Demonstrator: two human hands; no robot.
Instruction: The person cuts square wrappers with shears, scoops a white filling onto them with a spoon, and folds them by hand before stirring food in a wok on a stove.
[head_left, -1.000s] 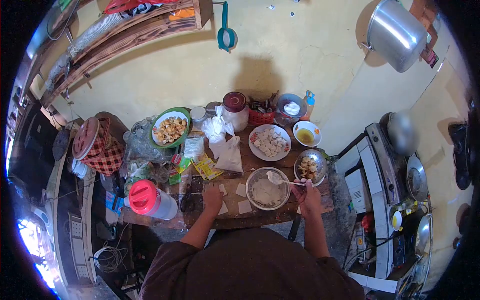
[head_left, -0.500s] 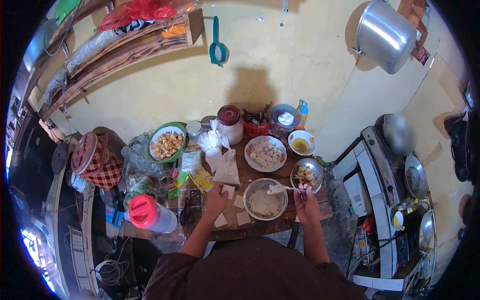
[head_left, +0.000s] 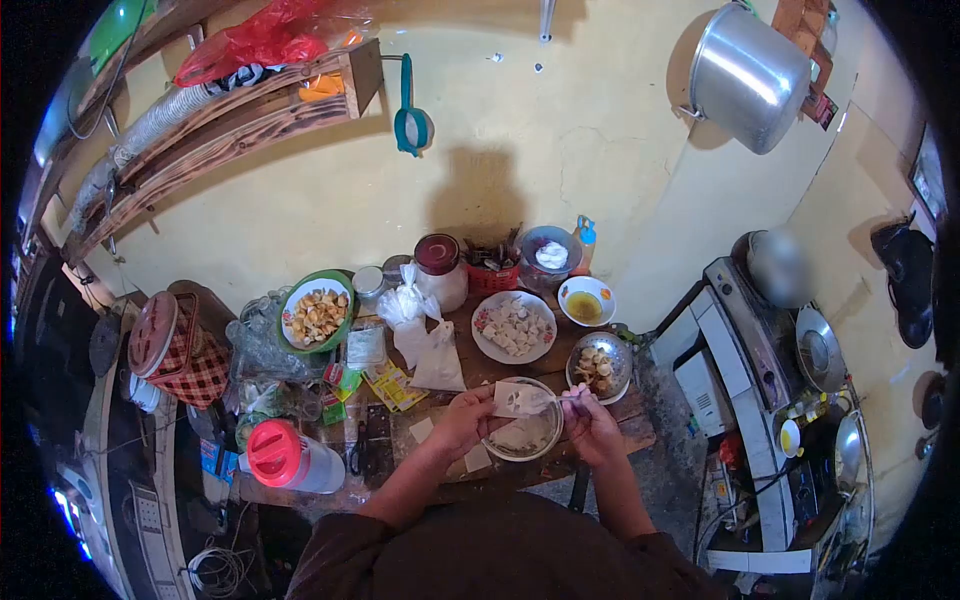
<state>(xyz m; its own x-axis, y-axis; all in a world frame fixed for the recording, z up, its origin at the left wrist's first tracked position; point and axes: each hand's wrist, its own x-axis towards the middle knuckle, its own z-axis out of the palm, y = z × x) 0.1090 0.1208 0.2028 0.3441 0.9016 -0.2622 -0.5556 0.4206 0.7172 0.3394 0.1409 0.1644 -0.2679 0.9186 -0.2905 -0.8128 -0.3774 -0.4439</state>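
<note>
My left hand [head_left: 462,424] pinches a pale square wrapper [head_left: 510,398] by its left edge, over a bowl [head_left: 519,459] of whitish paste [head_left: 522,436]. My right hand [head_left: 596,430] grips a spoon [head_left: 560,399] by its handle. White paste coats the spoon's tip, which meets the wrapper's right side. On the table, more square wrappers [head_left: 477,458] lie left of the bowl. Beyond my right hand stands a metal colander [head_left: 621,372] with light brown pieces in it. A plate [head_left: 483,335] of pale chunks sits behind the bowl.
Bags of white powder [head_left: 438,362], a lidded jar [head_left: 437,255] and a bowl of yellowish liquid [head_left: 585,302] stand farther back. A green-rimmed bowl [head_left: 345,322] of browned pieces and a red-lidded jug [head_left: 285,455] are at left. To the right is a stove [head_left: 740,310].
My left hand has lifted a square wrapper from the table and brought it over the bowl. My right hand has moved the spoon's pasty tip onto it. The camera view has shifted slightly.
</note>
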